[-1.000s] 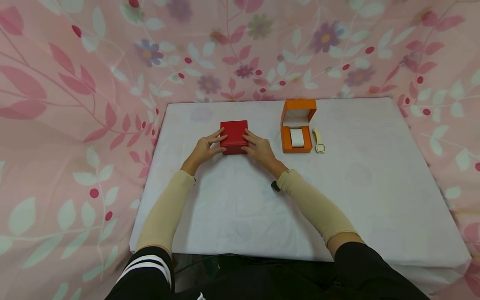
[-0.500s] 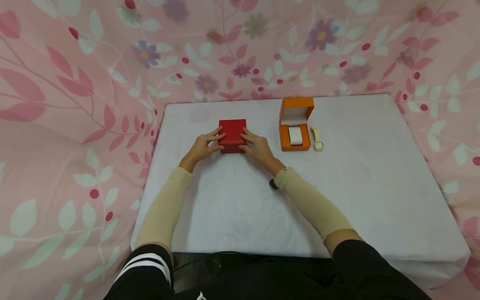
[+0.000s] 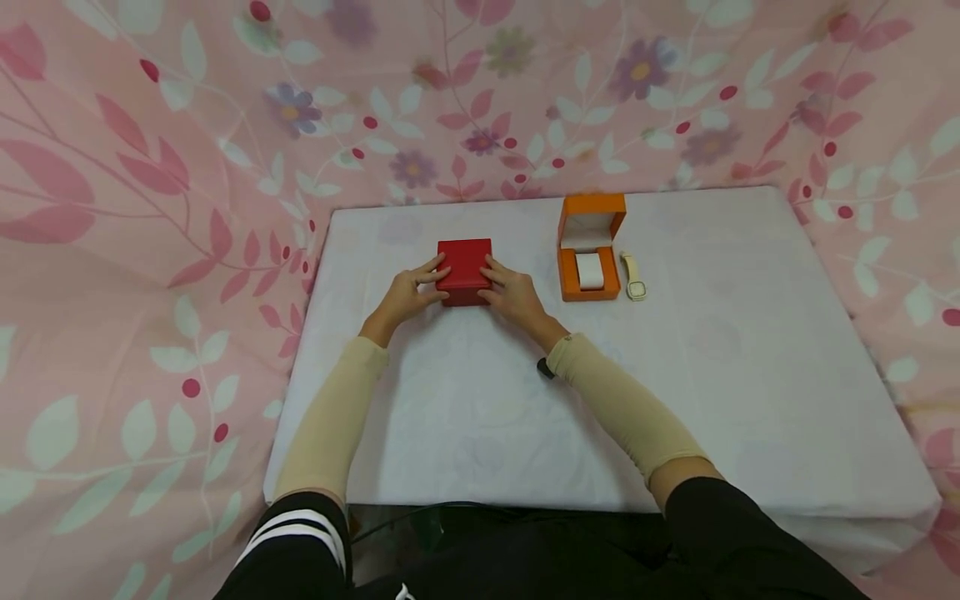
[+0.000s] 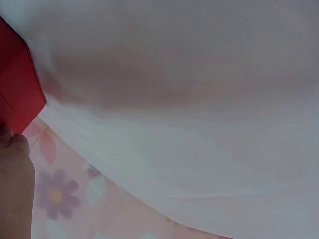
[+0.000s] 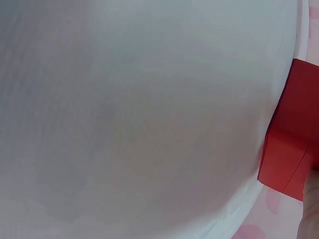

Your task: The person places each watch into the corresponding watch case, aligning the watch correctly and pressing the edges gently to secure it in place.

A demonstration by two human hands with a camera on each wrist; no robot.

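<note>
A closed red box [image 3: 464,260] sits on the white-covered table, left of its middle toward the back. My left hand [image 3: 407,293] holds it at the left side, fingers at the lid's edge and thumb low near the front corner. From the right, my right hand [image 3: 517,298] grips it the same way. In the left wrist view, a thumb meets a corner of the red box [image 4: 22,84], where a thin seam runs below the lid. The right wrist view has the red box [image 5: 286,139] at its right edge, with part of the hand against it.
To the right stands an orange watch box [image 3: 572,290], lid raised, with a white cushion [image 3: 589,272] inside. A pale-yellow-strapped watch [image 3: 636,289] lies just beside it. Pink floral cloth [image 3: 420,100] hangs behind the white table [image 3: 720,392].
The whole head view has shifted slightly. Both hands stay on the red box, which remains closed and in the same spot.
</note>
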